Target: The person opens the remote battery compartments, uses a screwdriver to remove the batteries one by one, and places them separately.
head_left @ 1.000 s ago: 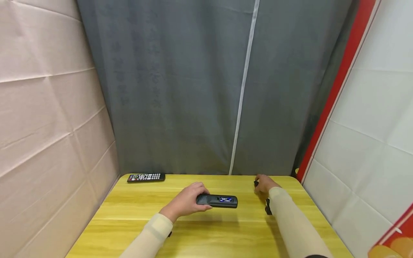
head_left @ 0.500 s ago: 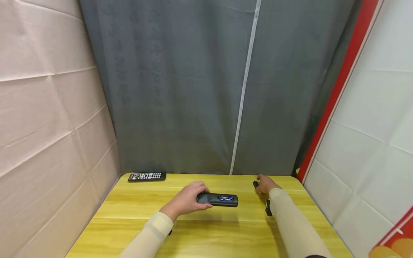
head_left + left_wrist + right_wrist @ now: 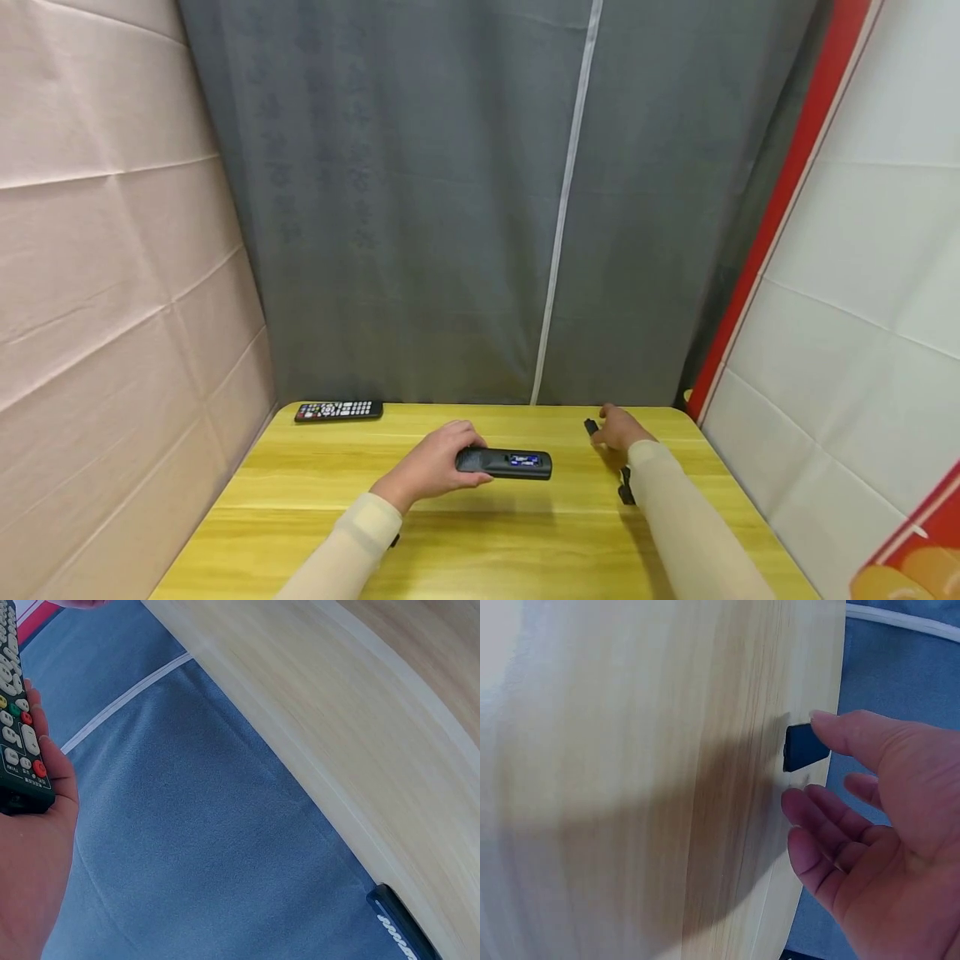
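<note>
My left hand (image 3: pixel 431 467) grips a black remote control (image 3: pixel 487 464) above the middle of the table, its back turned toward the head camera. Blue batteries (image 3: pixel 525 460) show in its uncovered battery compartment. The left wrist view shows the button side of this remote control (image 3: pixel 15 720). Over the far right of the table, my right hand (image 3: pixel 618 428) pinches a small black battery cover (image 3: pixel 802 748). Its thumb (image 3: pixel 855 735) lies on the cover's edge, and the other fingers curl loosely beneath. Part of the cover is hidden behind the thumb.
A second black remote control (image 3: pixel 339 411) lies buttons up at the far left corner of the wooden table (image 3: pixel 300 500). A grey curtain (image 3: pixel 412 208) hangs right behind the table's back edge. Pale panels stand on the left (image 3: pixel 112 292) and right (image 3: pixel 847 333).
The battery cover in my right hand has shifted slightly left and turned, so more of it shows. My left hand holds the remote control almost still.
</note>
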`<state>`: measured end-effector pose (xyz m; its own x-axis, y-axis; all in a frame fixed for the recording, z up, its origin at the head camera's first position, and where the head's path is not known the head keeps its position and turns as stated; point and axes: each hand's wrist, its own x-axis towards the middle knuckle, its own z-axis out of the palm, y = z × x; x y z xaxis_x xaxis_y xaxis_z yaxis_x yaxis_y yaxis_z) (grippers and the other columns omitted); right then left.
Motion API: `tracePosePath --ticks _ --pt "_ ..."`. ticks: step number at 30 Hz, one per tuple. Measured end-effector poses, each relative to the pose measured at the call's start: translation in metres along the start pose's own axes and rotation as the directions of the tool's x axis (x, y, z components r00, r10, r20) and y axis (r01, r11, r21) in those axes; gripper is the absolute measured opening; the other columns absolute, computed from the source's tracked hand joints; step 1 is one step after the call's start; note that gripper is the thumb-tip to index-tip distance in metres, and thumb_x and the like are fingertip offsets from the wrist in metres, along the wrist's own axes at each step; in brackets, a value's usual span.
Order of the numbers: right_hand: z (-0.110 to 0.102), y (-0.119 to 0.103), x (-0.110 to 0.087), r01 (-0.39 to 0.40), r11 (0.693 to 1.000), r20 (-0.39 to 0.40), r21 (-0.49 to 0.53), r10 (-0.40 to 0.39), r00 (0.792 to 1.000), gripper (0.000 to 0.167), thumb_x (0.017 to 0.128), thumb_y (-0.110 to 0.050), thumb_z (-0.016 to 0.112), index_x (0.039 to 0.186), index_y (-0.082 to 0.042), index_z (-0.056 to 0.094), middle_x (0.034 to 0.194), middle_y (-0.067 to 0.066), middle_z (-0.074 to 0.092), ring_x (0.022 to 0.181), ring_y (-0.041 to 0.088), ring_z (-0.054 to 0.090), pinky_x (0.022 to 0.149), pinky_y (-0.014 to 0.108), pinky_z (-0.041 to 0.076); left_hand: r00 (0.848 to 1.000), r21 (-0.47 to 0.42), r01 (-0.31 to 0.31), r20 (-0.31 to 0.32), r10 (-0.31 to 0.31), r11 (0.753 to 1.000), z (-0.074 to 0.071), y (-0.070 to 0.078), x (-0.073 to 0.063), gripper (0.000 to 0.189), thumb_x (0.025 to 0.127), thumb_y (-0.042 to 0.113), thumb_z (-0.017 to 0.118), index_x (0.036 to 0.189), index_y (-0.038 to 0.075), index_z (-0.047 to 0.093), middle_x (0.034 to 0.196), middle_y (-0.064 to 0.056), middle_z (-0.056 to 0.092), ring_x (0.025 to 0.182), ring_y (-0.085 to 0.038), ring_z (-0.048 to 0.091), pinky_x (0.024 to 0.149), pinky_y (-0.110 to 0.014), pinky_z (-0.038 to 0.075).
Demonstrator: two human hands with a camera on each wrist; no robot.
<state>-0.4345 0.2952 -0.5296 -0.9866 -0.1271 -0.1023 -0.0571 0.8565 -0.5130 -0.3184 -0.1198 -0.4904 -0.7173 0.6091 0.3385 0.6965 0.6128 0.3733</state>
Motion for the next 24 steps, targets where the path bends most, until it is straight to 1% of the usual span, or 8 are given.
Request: tracePosePath --ticks 3,6,9,12,15,20,22,24 --pt "0.002 -0.001 -0.003 0.025 1.000 -0.010 0.015 -0.025 1.000 0.065 0.103 -0.016 0.078 0.152 0.014 0.049 0.137 0.032 0.065 0.121 0.046 0.067 0.104 0.061 0.053 1.000 -0.001 0.000 -0.002 0.000 1.000 0.001 -0.002 0.000 0.039 0.097 0.056 0.084 0.121 0.027 0.075 0.112 0.014 0.063 0.098 -0.007 0.057 0.090 -0.032 0.054" --pt "0.002 -0.004 -0.009 0.055 0.997 -0.028 0.051 -0.054 0.998 0.055 0.106 -0.017 0.075 0.147 0.013 0.054 0.124 0.025 0.070 0.105 0.036 0.070 0.095 0.057 0.056 1.000 -0.004 -0.002 -0.007 0.002 1.000 0.001 -0.002 0.001 0.039 0.097 0.057 0.084 0.121 0.027 0.075 0.113 0.014 0.063 0.099 -0.007 0.057 0.090 -0.032 0.054" --pt "0.003 -0.011 -0.018 0.103 0.990 -0.057 0.098 -0.098 0.994 0.037 0.108 -0.017 0.073 0.133 0.009 0.065 0.111 0.015 0.072 0.090 0.025 0.066 0.085 0.048 0.056 1.000 -0.009 -0.009 -0.015 0.009 1.000 0.001 -0.001 0.002 0.039 0.097 0.056 0.084 0.121 0.027 0.075 0.113 0.014 0.063 0.099 -0.008 0.058 0.090 -0.032 0.055" --pt "0.006 -0.023 -0.029 0.169 0.978 -0.087 0.121 -0.159 0.983 0.022 0.108 -0.017 0.073 0.118 0.003 0.071 0.101 0.008 0.069 0.084 0.020 0.060 0.078 0.041 0.054 1.000 -0.012 -0.016 -0.023 0.016 1.000 0.002 -0.002 0.002 0.039 0.097 0.057 0.083 0.121 0.027 0.075 0.113 0.014 0.064 0.100 -0.008 0.058 0.090 -0.032 0.055" --pt "0.009 -0.041 -0.043 0.218 0.965 -0.097 0.148 -0.205 0.974 0.017 0.109 -0.018 0.072 0.113 -0.002 0.073 0.096 0.004 0.068 0.083 0.019 0.059 0.076 0.038 0.053 1.000 -0.011 -0.017 -0.026 0.016 1.000 0.003 -0.003 0.001 0.039 0.097 0.057 0.084 0.121 0.027 0.074 0.114 0.014 0.063 0.100 -0.007 0.058 0.090 -0.032 0.055" --pt "0.011 -0.073 -0.066 0.273 0.927 -0.079 0.256 -0.262 0.962 0.019 0.112 -0.025 0.070 0.117 -0.007 0.074 0.099 0.001 0.069 0.088 0.022 0.064 0.077 0.038 0.055 0.999 -0.007 -0.014 -0.034 0.014 1.000 0.003 -0.004 0.002 0.039 0.097 0.055 0.084 0.121 0.027 0.074 0.114 0.014 0.064 0.100 -0.008 0.059 0.090 -0.033 0.055" --pt "0.011 -0.085 -0.075 0.319 0.908 -0.070 0.273 -0.312 0.948 0.023 0.112 -0.030 0.069 0.120 -0.010 0.074 0.103 0.002 0.071 0.092 0.022 0.065 0.080 0.039 0.055 0.999 -0.001 -0.017 -0.039 0.017 1.000 0.002 -0.005 0.002 0.039 0.097 0.055 0.085 0.121 0.027 0.075 0.114 0.014 0.064 0.100 -0.008 0.059 0.090 -0.033 0.055" --pt "0.012 -0.094 -0.083 0.383 0.887 -0.070 0.259 -0.378 0.923 0.026 0.112 -0.035 0.069 0.123 -0.012 0.074 0.108 0.000 0.071 0.097 0.020 0.064 0.083 0.039 0.054 0.999 0.002 -0.019 -0.043 0.019 1.000 0.000 -0.006 0.003 0.039 0.096 0.056 0.084 0.121 0.027 0.075 0.114 0.014 0.064 0.100 -0.008 0.059 0.090 -0.033 0.055"
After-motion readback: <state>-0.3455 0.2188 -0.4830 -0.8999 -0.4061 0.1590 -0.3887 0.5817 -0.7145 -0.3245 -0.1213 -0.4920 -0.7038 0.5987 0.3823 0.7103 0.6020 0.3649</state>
